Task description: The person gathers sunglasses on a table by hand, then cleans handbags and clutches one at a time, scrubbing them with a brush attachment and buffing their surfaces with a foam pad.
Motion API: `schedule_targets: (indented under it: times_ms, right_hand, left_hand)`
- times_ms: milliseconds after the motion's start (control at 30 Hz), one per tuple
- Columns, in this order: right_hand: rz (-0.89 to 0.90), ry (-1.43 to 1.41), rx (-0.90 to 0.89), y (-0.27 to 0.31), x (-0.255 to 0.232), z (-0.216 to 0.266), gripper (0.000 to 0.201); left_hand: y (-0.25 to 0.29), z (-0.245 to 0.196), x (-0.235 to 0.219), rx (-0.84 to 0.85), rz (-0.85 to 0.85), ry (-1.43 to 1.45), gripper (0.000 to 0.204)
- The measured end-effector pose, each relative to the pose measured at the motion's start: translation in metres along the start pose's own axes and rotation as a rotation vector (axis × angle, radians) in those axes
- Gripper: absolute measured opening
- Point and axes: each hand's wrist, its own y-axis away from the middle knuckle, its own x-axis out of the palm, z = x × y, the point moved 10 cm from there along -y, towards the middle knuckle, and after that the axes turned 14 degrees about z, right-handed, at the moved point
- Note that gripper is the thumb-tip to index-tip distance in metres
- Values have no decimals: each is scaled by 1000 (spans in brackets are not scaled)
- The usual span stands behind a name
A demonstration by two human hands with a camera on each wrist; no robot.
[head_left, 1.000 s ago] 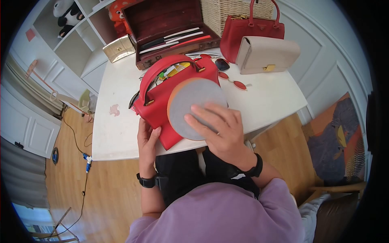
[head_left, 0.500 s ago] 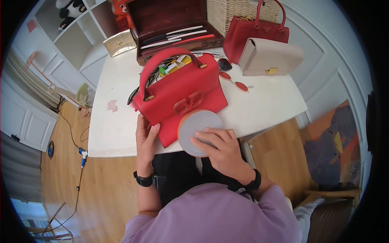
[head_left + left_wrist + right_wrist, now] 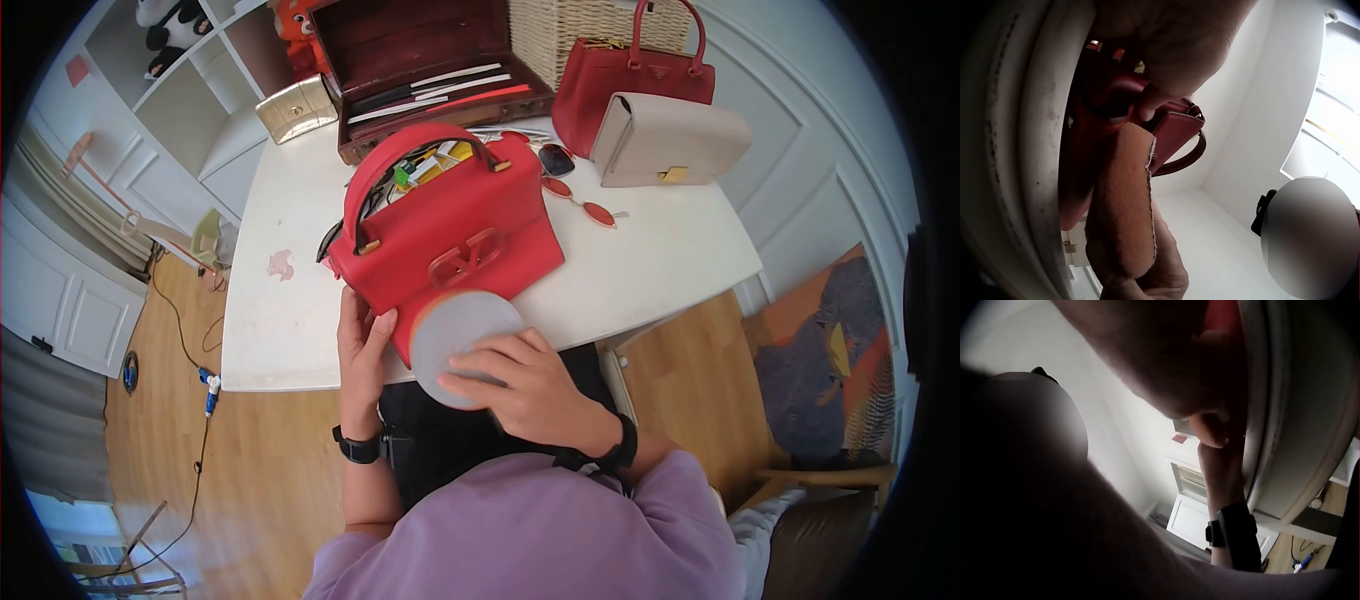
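A red handbag [image 3: 410,285] with a curved top handle and a V emblem leans back on the white table near its front edge, filled with small items. My left hand [image 3: 362,350] grips the bag's lower left corner, thumb on the front. In my right hand [image 3: 525,390] is a round foam pad [image 3: 455,335], grey on the upper face and orange below. Its disc overlaps the lower front flap of the bag in the head view. The left wrist view shows the pad's orange side [image 3: 1125,206], with right-hand fingers [image 3: 1169,265] curled behind it.
Behind the bag is an open brown case [image 3: 430,110] holding strips. Sunglasses [image 3: 585,203] lie right of the bag. A darker red handbag [image 3: 630,95] and a beige bag [image 3: 675,140] stand at the back right, a gold purse [image 3: 298,108] at the back left.
My right hand has moved the pad down from the bag's front toward the table edge, then slightly left along the lower flap, uncovering the emblem. My left hand keeps its grip.
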Motion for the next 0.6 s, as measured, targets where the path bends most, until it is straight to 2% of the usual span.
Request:
schedule_targets:
  times_ms: [33, 100, 167, 233, 267, 333, 367, 467, 600]
  right_hand:
    - [2, -2, 1, 4, -8, -2, 40]
    - [159, -175, -26, 6, -27, -5, 37]
    - [130, -221, -4, 7, -57, -11, 40]
    - [-295, -162, 122, 22, -109, -30, 47]
    - [-294, -161, 126, 18, -109, -38, 47]
    - [-399, 292, 208, 18, -111, -46, 51]
    - [-400, 294, 209, 19, -100, -50, 51]
    - [-165, 121, 288, 16, -53, -62, 51]
    - [-78, 91, 237, 15, -41, -35, 41]
  left_hand:
    - [2, 0, 0, -12, -2, 0, 56]
    - [2, 3, 1, -30, -1, 5, 59]
    - [1, 5, 1, -41, 12, 9, 62]
    - [0, 2, 3, -39, 14, 5, 61]
    - [0, 1, 3, -35, 10, -3, 61]
    - [2, 2, 2, -41, 14, -16, 61]
    - [2, 2, 2, -42, 17, -33, 60]
    - [-1, -4, 4, -12, 12, -41, 58]
    - [0, -1, 3, -10, -16, -26, 57]
